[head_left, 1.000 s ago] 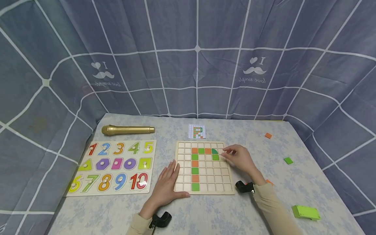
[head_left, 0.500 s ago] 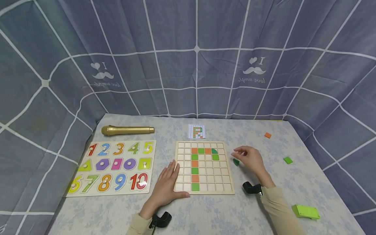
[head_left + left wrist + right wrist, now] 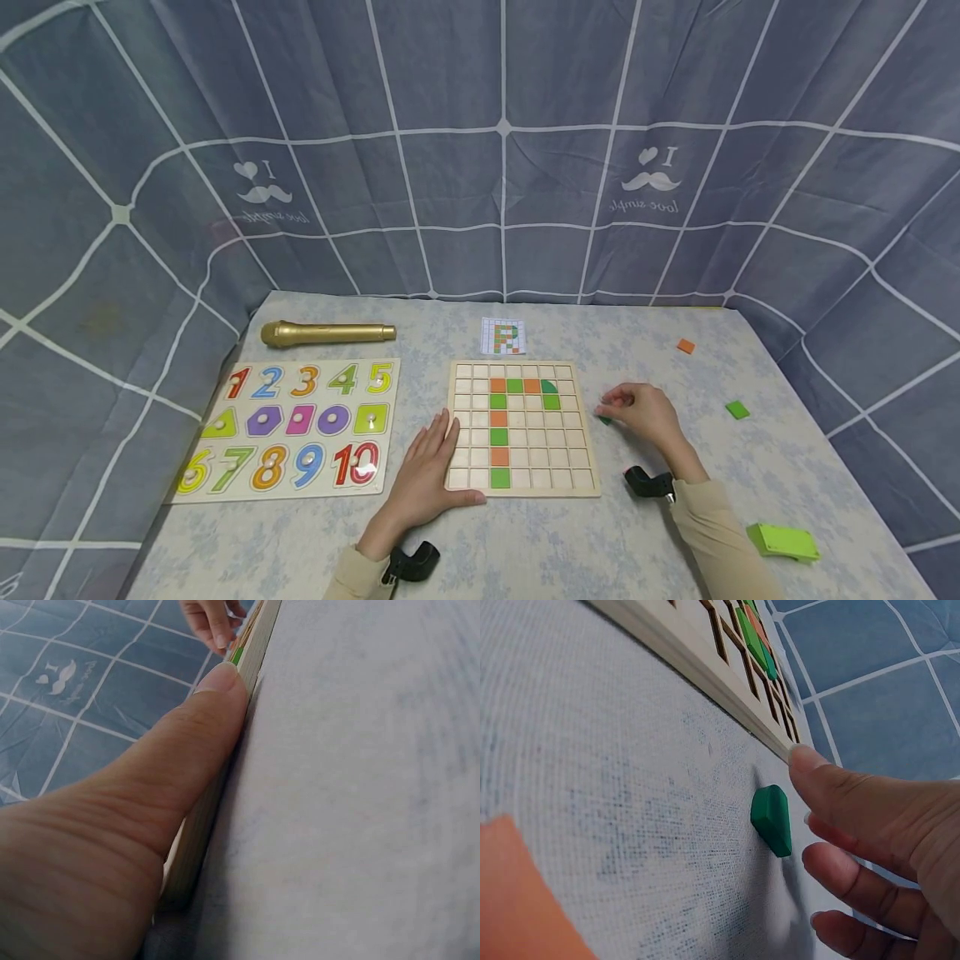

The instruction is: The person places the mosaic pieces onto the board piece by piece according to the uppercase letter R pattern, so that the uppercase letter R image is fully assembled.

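Note:
My left hand [image 3: 423,475] rests along the left and front edges of a wooden grid board [image 3: 588,467], fingers straight; the left wrist view shows the thumb [image 3: 187,735] against the board's side. Orange and green square tiles, plus one dark green rounded tile [image 3: 549,387], fill some cells. Right of the board, my right hand [image 3: 641,412] hovers with loosely bent fingers. Close to its fingertips lies a dark green piece with a rounded edge [image 3: 771,817], on the tablecloth and mostly hidden in the head view. A gap shows between hand and piece in the right wrist view.
A pattern card [image 3: 503,337] lies behind the board. Left are a number puzzle [image 3: 392,433] and a gold microphone [image 3: 327,333]. To the right lie an orange tile [image 3: 686,346], a green tile [image 3: 737,409] and a lime block [image 3: 783,542]. Another orange piece [image 3: 525,900] shows in the right wrist view.
My right hand has moved from the board's upper right to the dark green piece on the cloth, lowering slightly and covering most of it. My left hand stays where it was.

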